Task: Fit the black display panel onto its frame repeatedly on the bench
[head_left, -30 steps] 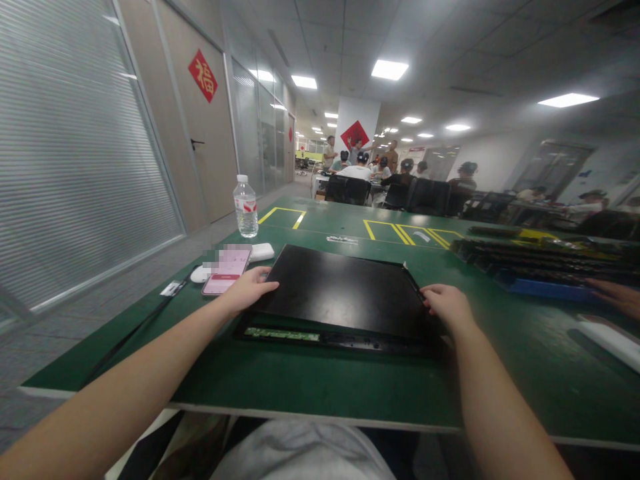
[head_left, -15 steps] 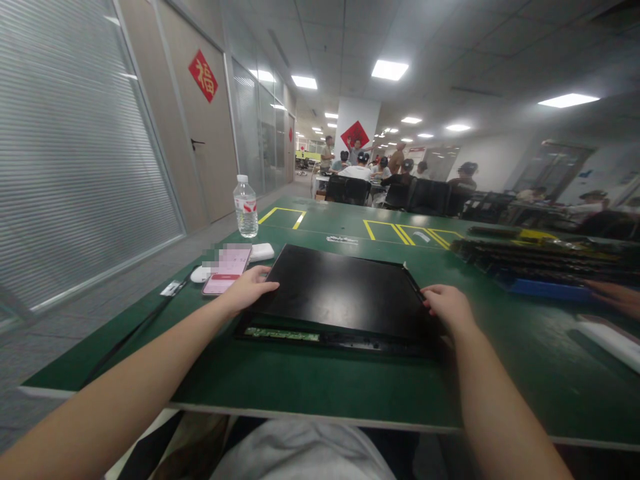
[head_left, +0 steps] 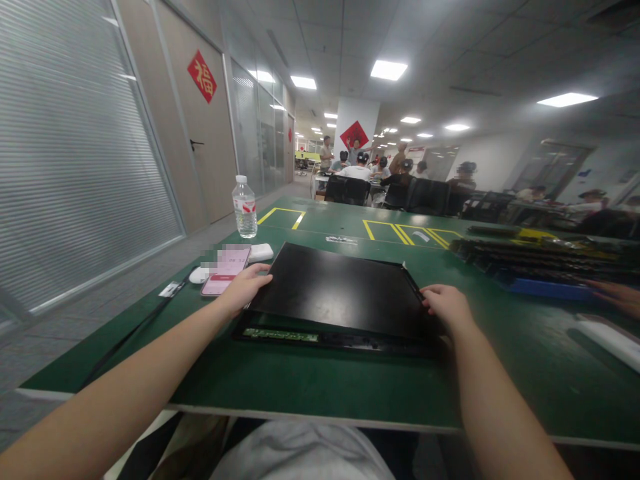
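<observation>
A flat black display panel lies in front of me on the green table. Along its near side runs a black frame edge with a narrow green circuit board in it. My left hand grips the panel's left edge, thumb at the top face and the other fingers partly hidden. At the right edge, my right hand pinches the panel's rim between thumb and bent fingers.
Left of the panel are a phone, a white case, a strap and a water bottle. On the right, stacked dark parts sit by a blue tray and another person's hand.
My left thumb has slid slightly outward toward the panel's left edge. My right hand and the panel look nearly unmoved.
</observation>
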`<action>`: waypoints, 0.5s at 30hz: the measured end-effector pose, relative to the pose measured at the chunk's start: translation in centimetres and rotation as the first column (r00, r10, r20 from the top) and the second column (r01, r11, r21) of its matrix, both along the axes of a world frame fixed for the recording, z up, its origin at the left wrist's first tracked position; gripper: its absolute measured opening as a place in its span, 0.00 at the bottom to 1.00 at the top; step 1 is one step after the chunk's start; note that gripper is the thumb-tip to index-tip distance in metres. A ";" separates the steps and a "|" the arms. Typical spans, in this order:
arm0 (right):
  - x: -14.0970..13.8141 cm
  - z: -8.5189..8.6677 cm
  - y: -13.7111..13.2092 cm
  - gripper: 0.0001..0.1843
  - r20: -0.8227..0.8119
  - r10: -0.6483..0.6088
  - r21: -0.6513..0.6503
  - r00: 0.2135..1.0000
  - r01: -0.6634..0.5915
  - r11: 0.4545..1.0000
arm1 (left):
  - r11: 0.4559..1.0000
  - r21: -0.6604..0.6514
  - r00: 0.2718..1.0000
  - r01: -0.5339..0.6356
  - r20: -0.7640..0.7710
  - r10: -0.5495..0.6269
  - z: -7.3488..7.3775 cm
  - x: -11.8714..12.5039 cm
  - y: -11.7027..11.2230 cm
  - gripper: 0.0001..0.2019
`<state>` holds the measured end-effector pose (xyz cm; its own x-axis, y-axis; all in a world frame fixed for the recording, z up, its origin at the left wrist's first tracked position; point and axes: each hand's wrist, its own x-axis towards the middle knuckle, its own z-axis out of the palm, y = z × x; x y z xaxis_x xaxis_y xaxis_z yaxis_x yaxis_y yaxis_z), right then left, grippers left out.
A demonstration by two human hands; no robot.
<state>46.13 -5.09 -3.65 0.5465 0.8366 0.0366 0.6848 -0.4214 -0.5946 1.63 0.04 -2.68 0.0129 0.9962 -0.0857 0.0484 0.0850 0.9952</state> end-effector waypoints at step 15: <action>0.4 -0.5 0.4 0.15 -0.015 -0.011 0.025 1.000 0.011 1.000 | 0.952 0.298 0.945 0.073 -0.325 0.029 -0.3 -0.8 0.7 0.08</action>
<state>46.58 -4.74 -4.17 0.5561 0.8296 0.0493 0.6712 -0.4134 -0.6153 0.85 0.76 -2.94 0.0577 0.9747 0.2161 0.3685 -0.2220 0.9027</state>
